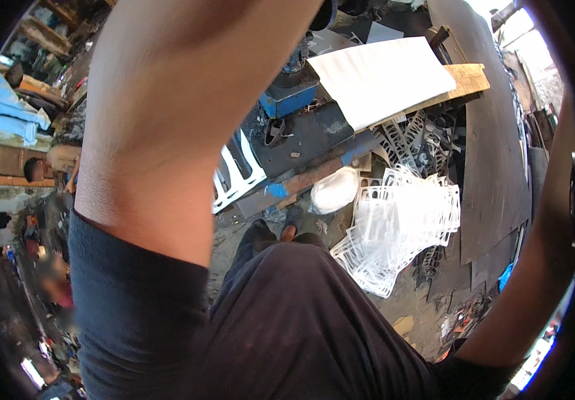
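My left arm (pixel 161 113), bare below a dark sleeve, is raised across the left of the view. Its hand lies beyond the top edge. On the right, my right arm (pixel 534 293) reaches up along the rim, its hand also out of sight. Nearest the left forearm is a white cut-out sheet (pixel 241 173) with long slots, lying on a dark workbench (pixel 314 143) and partly hidden by the arm. Behind it stands a blue metal machine base (pixel 289 100). A blank white sheet (pixel 384 77) rests over a wooden board (pixel 467 80).
A heap of white slotted cut-out sheets (pixel 407 213) lies right of my knees, beside a white bundle (pixel 335 190). Dark scrap strips (pixel 407 140) hang beneath the board. Large dark sheets (pixel 494 167) lean at the right. Another person (pixel 61 163) is at the far left.
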The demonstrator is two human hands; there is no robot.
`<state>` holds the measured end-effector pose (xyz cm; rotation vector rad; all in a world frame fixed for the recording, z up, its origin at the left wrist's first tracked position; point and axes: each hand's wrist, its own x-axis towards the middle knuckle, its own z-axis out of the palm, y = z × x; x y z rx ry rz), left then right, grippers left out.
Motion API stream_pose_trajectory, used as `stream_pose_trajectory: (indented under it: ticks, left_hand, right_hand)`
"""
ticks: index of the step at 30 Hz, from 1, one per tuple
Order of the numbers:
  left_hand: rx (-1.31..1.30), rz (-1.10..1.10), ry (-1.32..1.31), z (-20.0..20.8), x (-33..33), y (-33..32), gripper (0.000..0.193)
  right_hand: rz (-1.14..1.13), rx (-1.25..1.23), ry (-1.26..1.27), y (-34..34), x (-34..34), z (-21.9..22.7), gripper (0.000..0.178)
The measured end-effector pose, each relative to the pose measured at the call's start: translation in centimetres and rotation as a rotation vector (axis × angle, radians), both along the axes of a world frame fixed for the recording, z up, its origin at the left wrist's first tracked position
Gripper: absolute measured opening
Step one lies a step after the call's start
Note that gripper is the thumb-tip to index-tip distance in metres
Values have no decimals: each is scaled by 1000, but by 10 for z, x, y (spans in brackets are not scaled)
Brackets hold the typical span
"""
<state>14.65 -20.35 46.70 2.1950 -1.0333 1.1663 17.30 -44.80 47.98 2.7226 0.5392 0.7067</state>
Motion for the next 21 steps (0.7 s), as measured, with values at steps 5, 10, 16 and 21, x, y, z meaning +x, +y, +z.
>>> stream_pose_trajectory:
  ticks: [5,10,16,21]
  left_hand:
    - [-242,123,-241,-112,-85,92,47]
    - [-256,803,622,-362,-241,146,69]
    - [261,622,934,-425,-234,147,64]
    - [471,534,1035,-425,-236,160,40]
  right_hand:
    - [160,69,-141,25,-10,-43,49]
    - [145,704,494,98,-110,-219,50]
    - [-569,2163,1524,134,-175,-451,39]
    - [-181,2307,1552,162,-172,-480,34]
